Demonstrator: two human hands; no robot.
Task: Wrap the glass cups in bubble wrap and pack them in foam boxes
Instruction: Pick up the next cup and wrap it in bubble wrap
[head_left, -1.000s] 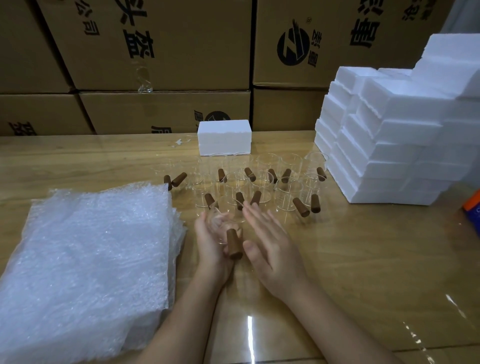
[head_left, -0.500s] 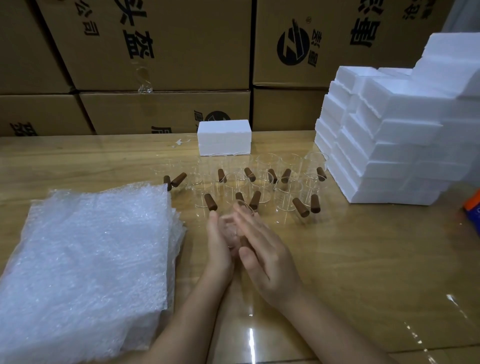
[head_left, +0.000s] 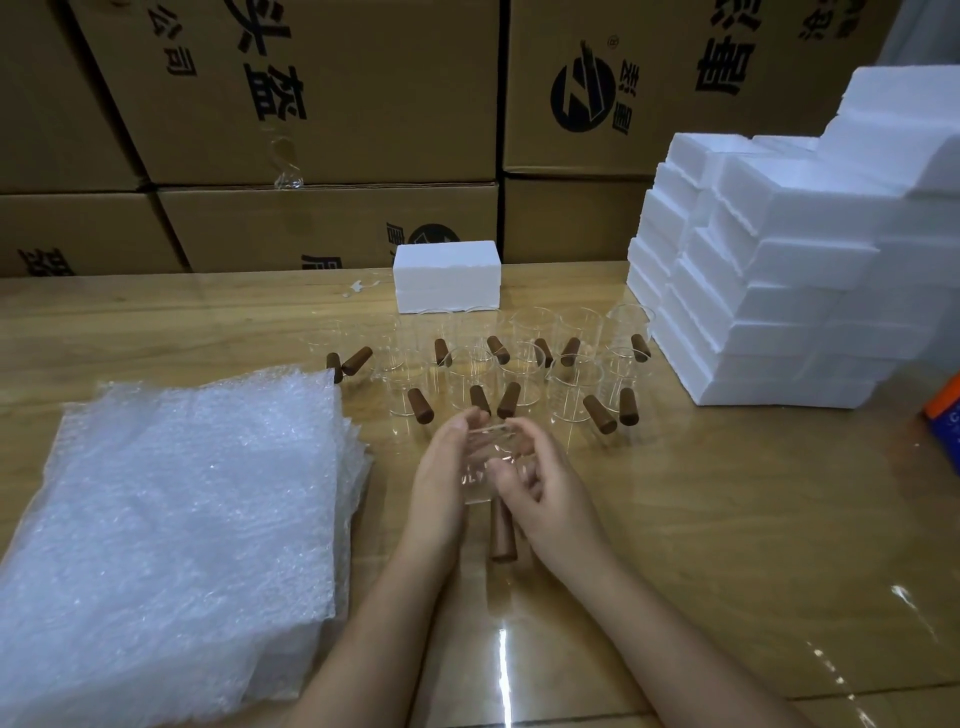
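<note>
Sits at the opening step: holds one glass cup (head_left: 491, 460) with left hand (head_left: 441, 483) and right hand (head_left: 553, 488) curled round it, between the bubble wrap (head_left: 182, 519) and the other cups (head_left: 524, 364) (nothing wrapped, nothing visibly packed into the foam boxes (head_left: 779, 270)).

Dim warm light; overhead glare streaks on glossy table (head_left: 727, 519); edges bowed, soft.

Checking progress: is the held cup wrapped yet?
No, the glass cup in the left hand and right hand is bare; the bubble wrap lies apart.
</note>
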